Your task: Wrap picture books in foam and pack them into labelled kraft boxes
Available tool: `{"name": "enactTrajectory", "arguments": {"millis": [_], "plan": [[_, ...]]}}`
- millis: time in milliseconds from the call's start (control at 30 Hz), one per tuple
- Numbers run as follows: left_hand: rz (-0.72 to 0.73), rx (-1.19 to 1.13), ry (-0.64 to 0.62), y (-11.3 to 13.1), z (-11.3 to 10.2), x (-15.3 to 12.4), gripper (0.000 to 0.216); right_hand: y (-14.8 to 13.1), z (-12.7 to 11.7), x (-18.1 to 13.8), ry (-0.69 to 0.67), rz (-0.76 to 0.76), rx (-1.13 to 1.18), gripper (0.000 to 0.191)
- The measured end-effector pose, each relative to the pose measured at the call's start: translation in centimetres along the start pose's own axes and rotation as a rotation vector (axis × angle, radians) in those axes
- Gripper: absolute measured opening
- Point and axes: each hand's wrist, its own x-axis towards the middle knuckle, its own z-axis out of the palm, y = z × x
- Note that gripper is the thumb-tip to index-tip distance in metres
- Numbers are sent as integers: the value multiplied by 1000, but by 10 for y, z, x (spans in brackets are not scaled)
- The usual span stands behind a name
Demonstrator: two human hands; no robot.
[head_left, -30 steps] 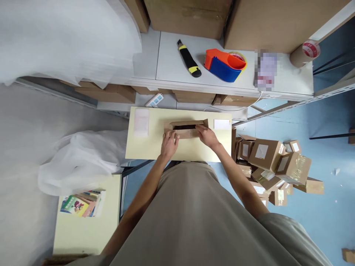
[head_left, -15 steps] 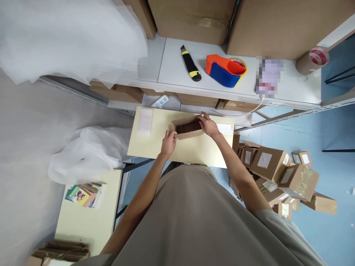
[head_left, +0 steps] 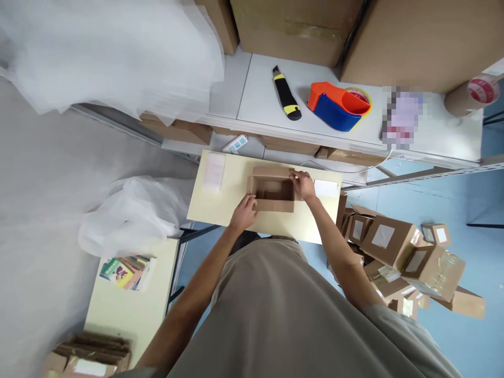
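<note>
A small brown cardboard box [head_left: 274, 205] stands on the pale yellow table [head_left: 220, 210], its top flaps folded outward and its inside showing bare. My left hand [head_left: 244, 211] pinches the box's near left corner. At the far right corner, my right hand [head_left: 303, 186] has its fingers closed on a flap. Beside the right hand lies a white label sheet [head_left: 326, 188]. A pale pinkish-white packet [head_left: 213, 171] rests toward the table's left end.
On the grey shelf [head_left: 260, 105] ahead are a utility knife [head_left: 286, 94], an orange-and-blue tape dispenser [head_left: 337, 107], a blurred phone [head_left: 403, 118] and a tape roll [head_left: 472, 97]. Several cartons [head_left: 389, 239] are piled at right. White foam wrap [head_left: 129, 210] and books [head_left: 128, 273] lie left.
The box has turned from tilted to upright, so its opening now faces up with the flaps spread. Both hands have kept hold of it and shifted slightly toward me. The view has shifted left.
</note>
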Motion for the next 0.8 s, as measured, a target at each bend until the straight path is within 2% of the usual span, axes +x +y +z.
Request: {"name": "enactTrajectory", "arguments": {"millis": [167, 333, 500, 600, 700, 767, 800], "plan": [[107, -5, 1, -12, 5, 4, 8, -3, 9, -9, 21, 68, -37, 46], [227, 13, -21, -33, 0, 16, 20, -17, 11, -18, 84, 163, -116, 45], [329, -8, -63, -37, -6, 21, 23, -43, 11, -30, 96, 279, -250, 48], [347, -96, -59, -47, -20, 18, 20, -70, 14, -37, 185, 324, -306, 49], [252, -194, 14, -81, -45, 16, 16, -115, 24, -40, 372, 303, -306, 43], [132, -242, 78, -120, -63, 20, 13, -156, 40, -37, 478, 256, -263, 38], [66, -261, 107, -142, -72, 25, 14, -177, 53, -32, 490, 222, -220, 36]]}}
